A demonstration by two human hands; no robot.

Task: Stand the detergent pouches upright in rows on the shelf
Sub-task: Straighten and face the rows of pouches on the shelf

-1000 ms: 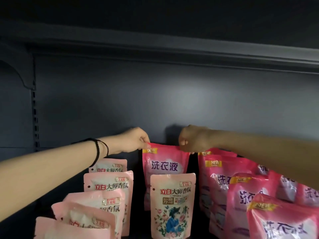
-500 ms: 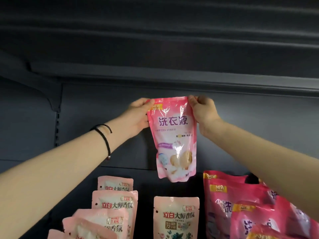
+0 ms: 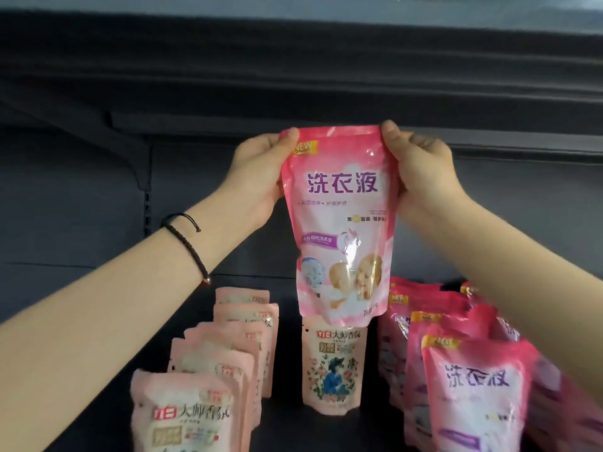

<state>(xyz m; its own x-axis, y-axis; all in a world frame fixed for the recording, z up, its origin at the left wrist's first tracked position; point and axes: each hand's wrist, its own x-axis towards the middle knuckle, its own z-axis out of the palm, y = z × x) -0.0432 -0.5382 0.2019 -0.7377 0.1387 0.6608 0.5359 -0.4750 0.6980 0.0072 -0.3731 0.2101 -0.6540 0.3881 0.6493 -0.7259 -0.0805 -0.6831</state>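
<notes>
A bright pink detergent pouch (image 3: 339,220) hangs upright in the air above the dark shelf (image 3: 284,415). My left hand (image 3: 257,171) pinches its top left corner and my right hand (image 3: 421,168) pinches its top right corner. Directly below it stands a single pale pink pouch (image 3: 332,367) with a blue figure on it. A row of pale pink pouches (image 3: 228,360) stands upright at the left. At the right, a row of bright pink pouches (image 3: 456,370) stands upright, partly hidden by my right forearm.
The dark back wall (image 3: 98,207) of the shelf unit rises behind the pouches, with a slotted upright (image 3: 147,207) at the left. The underside of the upper shelf (image 3: 293,76) runs across the top. A black cord bracelet (image 3: 187,243) circles my left wrist.
Both hands have lifted the bright pink pouch off the back of the middle row and brought it up and towards me; it now hangs larger and closer.
</notes>
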